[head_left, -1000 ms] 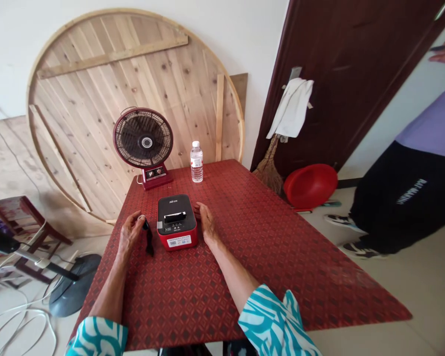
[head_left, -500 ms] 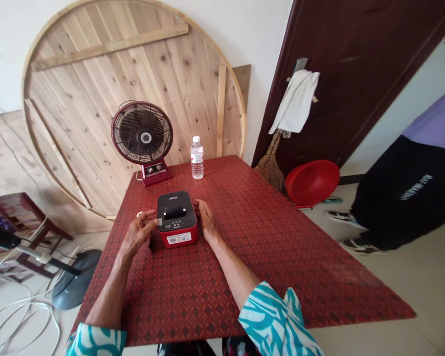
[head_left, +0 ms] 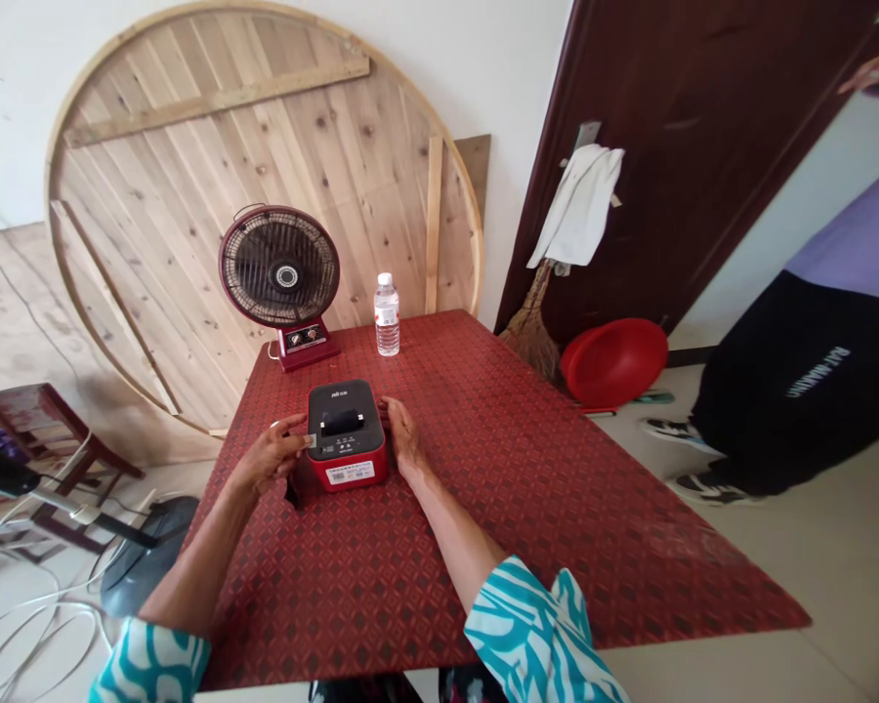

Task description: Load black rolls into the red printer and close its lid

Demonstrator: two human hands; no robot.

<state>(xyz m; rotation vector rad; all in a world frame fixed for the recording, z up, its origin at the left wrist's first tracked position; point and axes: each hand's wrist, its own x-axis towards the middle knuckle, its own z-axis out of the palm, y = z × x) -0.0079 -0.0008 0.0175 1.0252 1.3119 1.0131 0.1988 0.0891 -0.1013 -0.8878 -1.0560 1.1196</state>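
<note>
A box-shaped device (head_left: pixel 343 398) with a black top and red sides stands on the table, a white label on its near face. My left hand (head_left: pixel 270 459) is at its left near corner, thumb and fingertips closed on a small greyish strip (head_left: pixel 311 441) that lies over the top edge. What the strip is made of, I cannot tell. Below that hand a small dark thing (head_left: pixel 291 493) shows, partly covered. My right hand (head_left: pixel 402 434) rests along the device's right side, fingers extended; the fingers' inner side is hidden.
A dark red fan (head_left: pixel 285 278) and a water bottle (head_left: pixel 387 317) stand at the far end of the patterned table (head_left: pixel 527 508). A round wooden board (head_left: pixel 388 176) leans behind. On the right are a red basin (head_left: pixel 615 361), a broom (head_left: pixel 533 327) and a person (head_left: pixel 798 381).
My left forearm has swung outward and the fingers now sit lower on the strip at the device's corner. My right hand stays beside the device. The other person's hand has come further into view.
</note>
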